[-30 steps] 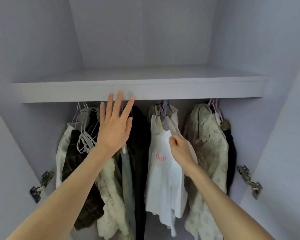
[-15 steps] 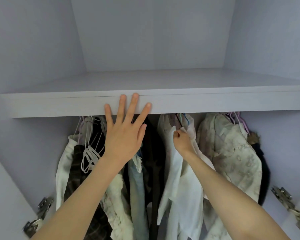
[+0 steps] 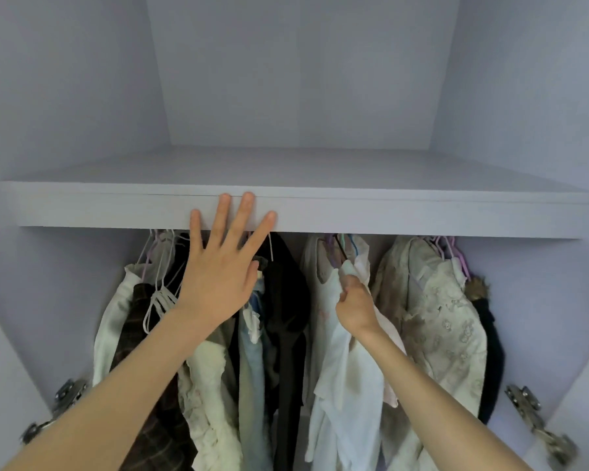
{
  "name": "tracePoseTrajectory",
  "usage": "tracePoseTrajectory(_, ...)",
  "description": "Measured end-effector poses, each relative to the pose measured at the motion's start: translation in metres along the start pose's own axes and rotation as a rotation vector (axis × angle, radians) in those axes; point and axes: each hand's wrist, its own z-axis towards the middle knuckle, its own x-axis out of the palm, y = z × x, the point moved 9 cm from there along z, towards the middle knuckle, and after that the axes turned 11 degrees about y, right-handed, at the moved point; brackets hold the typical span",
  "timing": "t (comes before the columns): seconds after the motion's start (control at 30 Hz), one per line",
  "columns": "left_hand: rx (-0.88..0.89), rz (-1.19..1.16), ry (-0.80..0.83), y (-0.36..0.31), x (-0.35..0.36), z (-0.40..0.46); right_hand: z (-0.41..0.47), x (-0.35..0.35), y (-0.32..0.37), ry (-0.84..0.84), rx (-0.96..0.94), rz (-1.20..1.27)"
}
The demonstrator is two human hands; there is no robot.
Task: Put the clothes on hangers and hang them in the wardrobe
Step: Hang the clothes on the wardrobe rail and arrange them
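Fingers (image 3: 346,287) of the right hand (image 3: 354,305) pinch the soft white cotton top (image 3: 346,372) by its shoulder, under the lilac wardrobe shelf (image 3: 422,215); light, floppy. Left hand (image 3: 220,277) spreads flat against that shelf.

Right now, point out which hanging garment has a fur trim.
The dark garment at the far right end, behind the cream patterned one; a brown fur tuft tops it. No other shows fur.

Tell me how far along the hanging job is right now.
Done: several garments already hang under the shelf, including the floral one. In hand: the right hand grips the white top up near its hanger, the left hand spread open against the shelf edge. Left: letting go; any clothes still waiting are out of view.
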Motion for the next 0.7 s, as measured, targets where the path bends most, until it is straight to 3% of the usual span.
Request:
tracePoseTrajectory(0.1,-0.012,0.013,0.082,0.004,-0.012,-0.011,-0.019,-0.013,0.015,-0.011,-0.14,-0.202)
tracePoseTrajectory(0.33,-0.264,-0.078,0.29,-0.022,-0.023,-0.105,-0.118,0.003,0.066,0.006,-0.601,-0.44)
tracePoseTrajectory(0.47,-0.383,-0.066,0.433,-0.04,-0.032,-0.198,-0.186,0.056,0.068,0.234,-0.719,-0.52)
tracePoseTrajectory(0.7,-0.772,0.051,0.54,-0.039,-0.111,-0.392,-0.323,0.162,0.078,0.573,-0.899,-0.492)
